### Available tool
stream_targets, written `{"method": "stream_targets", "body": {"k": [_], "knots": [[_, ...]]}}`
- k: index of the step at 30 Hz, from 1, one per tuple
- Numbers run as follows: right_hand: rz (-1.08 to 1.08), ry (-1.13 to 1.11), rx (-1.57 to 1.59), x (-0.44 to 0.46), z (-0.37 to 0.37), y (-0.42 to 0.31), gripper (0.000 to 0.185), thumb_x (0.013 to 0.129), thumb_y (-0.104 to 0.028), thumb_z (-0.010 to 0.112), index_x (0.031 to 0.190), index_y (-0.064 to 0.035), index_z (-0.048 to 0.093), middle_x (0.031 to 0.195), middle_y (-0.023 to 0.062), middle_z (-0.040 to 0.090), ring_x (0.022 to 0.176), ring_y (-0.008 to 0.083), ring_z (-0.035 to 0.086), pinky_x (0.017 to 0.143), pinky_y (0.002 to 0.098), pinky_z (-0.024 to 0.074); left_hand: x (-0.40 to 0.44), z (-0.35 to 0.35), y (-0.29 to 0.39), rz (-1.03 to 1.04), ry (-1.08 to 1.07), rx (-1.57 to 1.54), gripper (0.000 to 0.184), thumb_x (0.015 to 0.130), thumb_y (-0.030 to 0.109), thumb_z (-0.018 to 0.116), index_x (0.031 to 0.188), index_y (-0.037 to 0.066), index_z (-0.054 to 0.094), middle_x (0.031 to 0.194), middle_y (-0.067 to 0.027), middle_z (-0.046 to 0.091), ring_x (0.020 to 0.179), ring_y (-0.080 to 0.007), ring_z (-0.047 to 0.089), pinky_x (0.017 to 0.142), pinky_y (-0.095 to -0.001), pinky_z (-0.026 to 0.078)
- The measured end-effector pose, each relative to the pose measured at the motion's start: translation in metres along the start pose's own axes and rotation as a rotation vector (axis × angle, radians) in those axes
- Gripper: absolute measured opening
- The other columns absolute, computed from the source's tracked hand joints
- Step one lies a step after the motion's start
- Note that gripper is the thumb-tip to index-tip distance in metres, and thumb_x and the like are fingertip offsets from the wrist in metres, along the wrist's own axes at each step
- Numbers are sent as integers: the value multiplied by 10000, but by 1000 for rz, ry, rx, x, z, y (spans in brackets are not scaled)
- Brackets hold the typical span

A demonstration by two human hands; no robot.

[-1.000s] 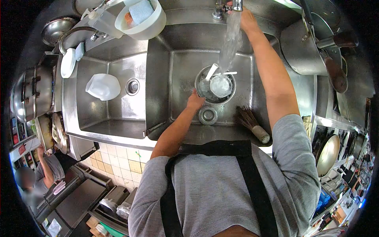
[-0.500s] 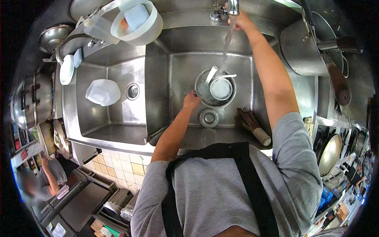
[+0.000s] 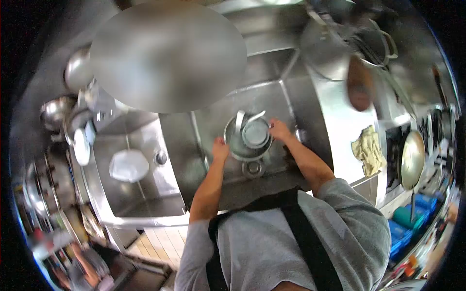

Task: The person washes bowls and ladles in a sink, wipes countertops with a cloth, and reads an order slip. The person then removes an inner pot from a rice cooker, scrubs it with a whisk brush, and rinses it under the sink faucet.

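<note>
In the sink's large basin [image 3: 184,155] sits a round metal bowl [image 3: 234,144] with cloudy water in it. Inside lie a smaller pale round container [image 3: 256,133] and two white utensils, one upright-looking [image 3: 240,120] and one leaning [image 3: 256,117]; their exact kind is unclear. My left hand [image 3: 220,148] is closed on the bowl's left rim. On the opposite rim my right hand [image 3: 280,130] has its fingers closed too. Just below the bowl is the round drain [image 3: 253,168].
A translucent plastic container [image 3: 129,166] lies in the left basin. A yellowish cloth [image 3: 369,150] rests on the right counter, near a hanging frying pan [image 3: 412,159]. Large pots [image 3: 325,48] stand at the upper right. Another person [image 3: 87,266] is at the lower left. A blurred patch covers the upper left.
My right hand has come down from the tap to the bowl's right rim. My left hand stays at the left rim. The view has tilted, and the brush no longer shows.
</note>
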State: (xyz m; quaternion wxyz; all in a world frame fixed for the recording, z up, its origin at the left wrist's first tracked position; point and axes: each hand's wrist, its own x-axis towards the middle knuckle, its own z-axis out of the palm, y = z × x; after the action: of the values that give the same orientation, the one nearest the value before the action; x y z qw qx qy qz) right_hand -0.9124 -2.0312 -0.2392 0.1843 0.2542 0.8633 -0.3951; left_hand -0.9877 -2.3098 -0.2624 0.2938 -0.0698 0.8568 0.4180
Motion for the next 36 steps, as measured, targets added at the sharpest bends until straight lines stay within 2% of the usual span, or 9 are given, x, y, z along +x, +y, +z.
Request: {"method": "stream_targets", "body": {"k": [2,5,7,12,18,22,23,31,36], "knots": [[28,-134,239,-30,-32,-32,266,693,-145,596,916,-5,560,824,193,628,648,319,642,574,399,532,-40,-23,32,-86,-61,-294,215,703,10,513,917,28,510,727,-75,510,554,-176,506,469,-314,446],[-50,-146,274,-71,-63,-64,187,725,-95,572,879,8,549,714,149,619,523,224,624,423,346,519,-88,-71,57,-37,-215,-496,208,722,-8,523,926,25,498,728,-49,483,617,-155,502,505,-318,465],[-93,-116,435,-129,-92,-89,148,734,-86,570,838,1,511,661,136,593,457,193,589,412,322,516,-144,-100,94,2,-237,-667,191,729,-3,541,908,58,518,742,-37,499,636,-149,510,511,-309,478],[-298,154,821,-262,-110,-108,141,723,-28,559,741,-32,420,591,77,518,418,152,551,352,288,453,-228,-150,153,316,-463,-652,166,759,1,560,908,50,505,796,-50,577,611,-128,574,432,-255,504],[-276,479,1078,-404,-94,-73,193,730,-43,608,713,-77,418,624,-26,437,499,66,469,400,223,402,-305,-128,192,447,-823,-609,120,781,15,556,874,26,481,770,-79,590,573,-136,590,394,-249,496],[-182,725,1081,-518,-82,-24,183,712,-56,608,703,-92,429,640,-46,418,532,46,425,442,213,372,-380,-59,199,387,-985,-520,118,782,36,568,853,43,474,686,-60,568,488,-129,544,375,-238,446],[-170,837,1072,-541,-74,-5,157,701,-28,575,690,-70,424,613,-25,420,500,84,457,414,246,391,-395,-38,198,371,-1050,-490,118,783,40,571,850,47,473,684,-58,568,487,-125,541,374,-237,441],[80,1301,1139,-757,-39,117,129,707,-7,557,715,-57,438,611,-7,450,455,78,449,351,225,392,-549,162,168,213,-1463,-337,124,790,66,590,840,67,476,654,-22,549,461,-97,520,358,-226,417],[142,1529,1212,-842,-44,191,128,697,-10,574,713,-71,463,593,-20,479,391,42,390,331,176,305,-635,268,161,131,-1628,-256,125,799,69,586,847,88,472,606,-11,536,423,-105,503,340,-242,427]]}}
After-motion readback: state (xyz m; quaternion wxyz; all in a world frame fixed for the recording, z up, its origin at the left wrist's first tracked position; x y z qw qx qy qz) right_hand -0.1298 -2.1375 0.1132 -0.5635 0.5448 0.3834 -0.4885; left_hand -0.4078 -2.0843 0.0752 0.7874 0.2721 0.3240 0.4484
